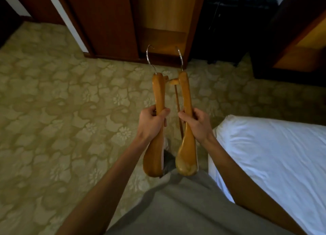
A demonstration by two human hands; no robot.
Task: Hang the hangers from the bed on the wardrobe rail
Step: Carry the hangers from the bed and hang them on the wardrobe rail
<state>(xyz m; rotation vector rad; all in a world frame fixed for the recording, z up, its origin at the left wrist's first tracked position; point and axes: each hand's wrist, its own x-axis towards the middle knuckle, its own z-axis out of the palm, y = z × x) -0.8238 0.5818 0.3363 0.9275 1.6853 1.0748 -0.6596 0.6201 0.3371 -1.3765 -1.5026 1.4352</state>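
Head view looked down past my grey shirt (185, 208) at both my hands, each of which held one wooden hanger out in front of me. My left hand (151, 122) was wrapped around the left hanger (157, 97) at about its middle, fingers (163, 113) curled shut around the wood, the thumb side toward me. My right hand (197, 123) gripped the right hanger (186, 100) the same way, fingers (184, 115) closed tight on the wooden arm. Both hangers were seen edge-on and pointed away from me, side by side and just apart, their broad shoulder ends near my waist and their metal hooks (180, 55) at the far end, aimed toward the wardrobe (164, 23). A thin crossbar (178, 107) showed between the two hangers. The wardrobe stood open straight ahead, its pale wooden inside visible between dark brown doors; I could not see the rail. The bed (275, 157) with its white sheet lay at my right, just beside my right forearm. Patterned yellowish carpet (61, 102) covered the floor beneath everything.
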